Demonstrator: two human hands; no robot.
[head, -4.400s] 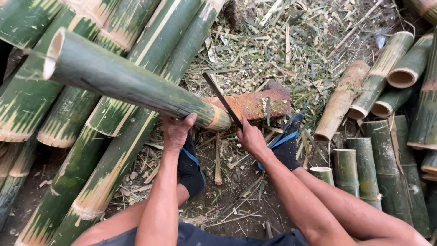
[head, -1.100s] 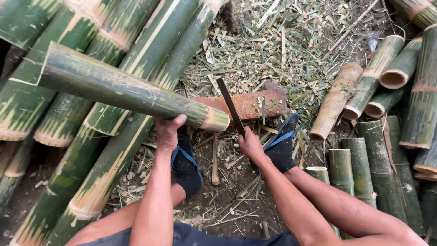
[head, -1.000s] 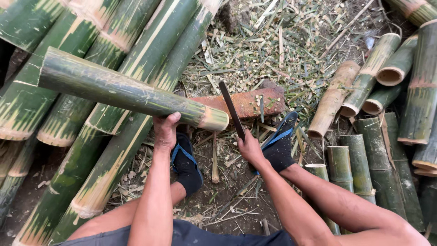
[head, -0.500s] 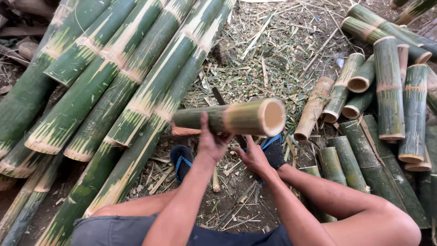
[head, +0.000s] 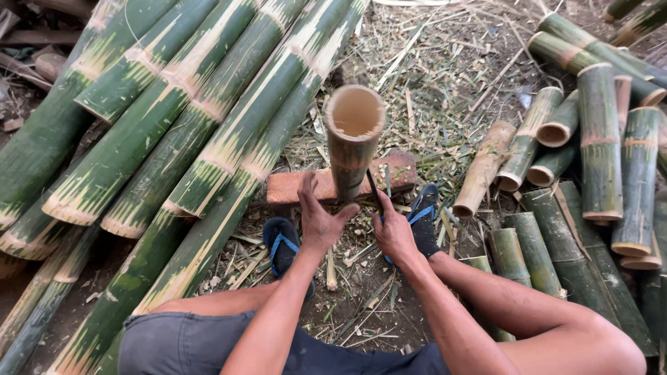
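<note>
A short green bamboo section [head: 351, 139] stands almost upright, its open hollow end facing the camera and its lower end on a reddish brick [head: 396, 173]. My left hand [head: 318, 221] grips the bamboo near its base. My right hand [head: 393, 231] holds the handle of a dark knife [head: 373, 192], whose blade lies against the right side of the bamboo's lower part. Most of the blade is hidden behind the bamboo and my hand.
Long green bamboo poles [head: 180, 125] lie stacked on the left. Cut bamboo pieces [head: 597, 146] pile up on the right. My feet wear blue-strapped sandals [head: 281, 243] on ground strewn with shavings [head: 445, 76].
The bamboo section has swung from lying across the brick to standing on end on it. The camera view shifted. The knife has come down beside the bamboo's base.
</note>
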